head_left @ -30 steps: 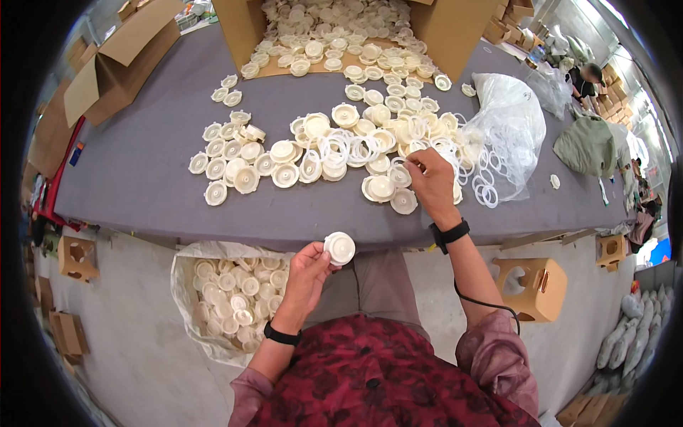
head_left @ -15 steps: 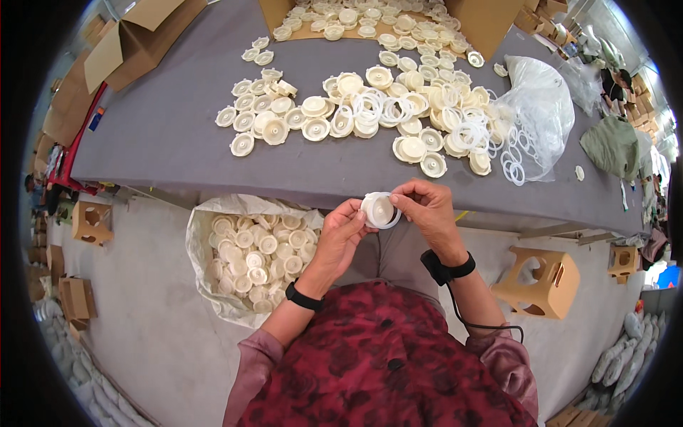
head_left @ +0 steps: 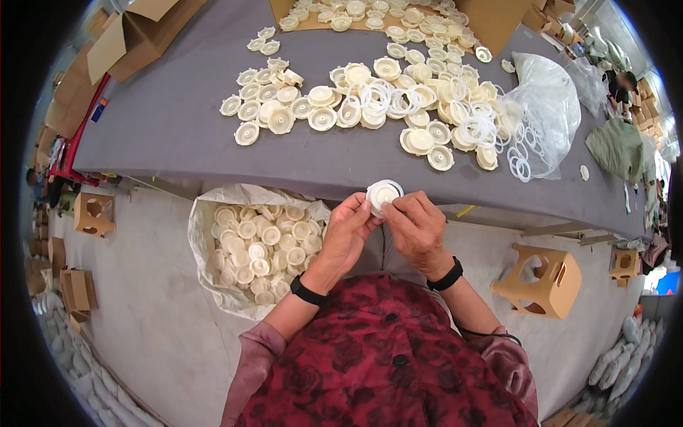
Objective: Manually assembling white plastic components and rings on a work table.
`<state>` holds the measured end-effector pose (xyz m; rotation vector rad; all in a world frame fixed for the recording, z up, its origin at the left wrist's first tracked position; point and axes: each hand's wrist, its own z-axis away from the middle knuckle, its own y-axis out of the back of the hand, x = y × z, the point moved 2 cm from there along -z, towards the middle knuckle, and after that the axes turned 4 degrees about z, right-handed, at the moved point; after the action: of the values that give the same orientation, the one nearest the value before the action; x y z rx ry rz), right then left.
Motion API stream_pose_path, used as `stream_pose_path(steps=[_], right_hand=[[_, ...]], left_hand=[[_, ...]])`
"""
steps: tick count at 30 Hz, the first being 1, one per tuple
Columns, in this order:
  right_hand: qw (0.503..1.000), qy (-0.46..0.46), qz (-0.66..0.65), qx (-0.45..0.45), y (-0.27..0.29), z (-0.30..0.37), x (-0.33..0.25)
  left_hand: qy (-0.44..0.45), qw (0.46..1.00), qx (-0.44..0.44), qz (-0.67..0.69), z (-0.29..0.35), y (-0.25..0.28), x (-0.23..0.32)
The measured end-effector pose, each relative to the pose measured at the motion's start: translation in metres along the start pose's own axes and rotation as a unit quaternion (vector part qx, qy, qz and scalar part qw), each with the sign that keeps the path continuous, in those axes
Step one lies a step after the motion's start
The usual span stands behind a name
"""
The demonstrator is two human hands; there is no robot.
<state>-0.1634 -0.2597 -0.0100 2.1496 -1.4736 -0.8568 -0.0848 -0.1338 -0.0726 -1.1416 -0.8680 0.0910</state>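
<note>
At the table's near edge my left hand (head_left: pixel 348 231) grips a round cream plastic cap (head_left: pixel 384 193) by its left side. A translucent white ring (head_left: pixel 399 186) lies on the cap, its edge showing along the upper right. My right hand (head_left: pixel 420 231) is closed at the cap's lower right, fingertips pressed against its face and rim; they partly hide the ring. Beyond my hands, similar caps (head_left: pixel 281 119) are spread over the grey-covered table (head_left: pixel 178 135). Loose white rings (head_left: pixel 477 130) lie on top of the caps at the right.
Below the table at left, a white woven sack (head_left: pixel 201 245) holds many caps. A clear plastic bag (head_left: pixel 544 99) with rings rests at the table's right. Cardboard boxes stand at the far edge (head_left: pixel 501 28) and far left (head_left: pixel 135 43). A tan stool (head_left: pixel 555 285) is on the floor at right.
The ring, earlier sticking out to the cap's right, now sits mostly over the cap. My right hand has turned and moved lower left, its fingers on the cap.
</note>
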Motion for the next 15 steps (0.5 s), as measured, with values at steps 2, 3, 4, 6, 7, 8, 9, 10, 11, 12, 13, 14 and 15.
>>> stream_pose_path(steps=[2,3,4,6,7,8,9,10,11,12,13,14,15], right_hand=[[1.000,0.015,-0.002,-0.003,-0.001,0.000,-0.001],[1.000,0.015,-0.002,-0.004,-0.002,0.001,-0.001],[1.000,0.031,0.000,-0.007,-0.003,0.003,-0.002],[0.999,0.046,0.002,-0.012,-0.004,0.006,-0.003],[0.998,0.052,0.010,-0.017,-0.005,0.007,-0.004],[0.998,0.058,0.019,-0.022,-0.005,0.008,-0.005],[0.998,0.057,0.019,-0.023,-0.004,0.011,-0.005],[0.998,0.053,0.022,-0.028,-0.005,0.014,-0.005],[0.998,0.050,0.025,-0.034,-0.005,0.016,-0.005],[0.998,0.048,0.026,-0.034,-0.006,0.018,-0.006],[1.000,0.025,-0.003,-0.018,-0.006,0.019,-0.006],[1.000,0.003,-0.031,-0.002,-0.006,0.021,-0.005],[1.000,0.000,-0.030,-0.002,-0.005,0.022,-0.005]], left_hand=[[0.003,0.999,-0.008,0.043,0.000,0.003,-0.001],[0.003,0.999,-0.007,0.043,0.000,0.004,-0.002],[-0.005,1.000,0.001,0.021,0.000,0.004,-0.003],[-0.012,1.000,0.010,-0.002,0.000,0.004,-0.004],[-0.012,0.999,0.036,-0.008,0.000,0.002,-0.004],[-0.012,0.998,0.062,-0.015,0.001,0.001,-0.004],[-0.011,0.998,0.063,-0.015,0.001,0.002,-0.005],[-0.012,0.997,0.076,-0.004,0.002,0.002,-0.005],[-0.013,0.996,0.089,0.007,0.003,0.003,-0.005],[-0.011,0.996,0.090,0.007,0.003,0.004,-0.006],[-0.016,0.996,0.089,0.012,0.003,0.004,-0.006],[-0.021,0.996,0.089,0.017,0.003,0.005,-0.006],[-0.019,0.996,0.089,0.016,0.002,0.007,-0.006]])
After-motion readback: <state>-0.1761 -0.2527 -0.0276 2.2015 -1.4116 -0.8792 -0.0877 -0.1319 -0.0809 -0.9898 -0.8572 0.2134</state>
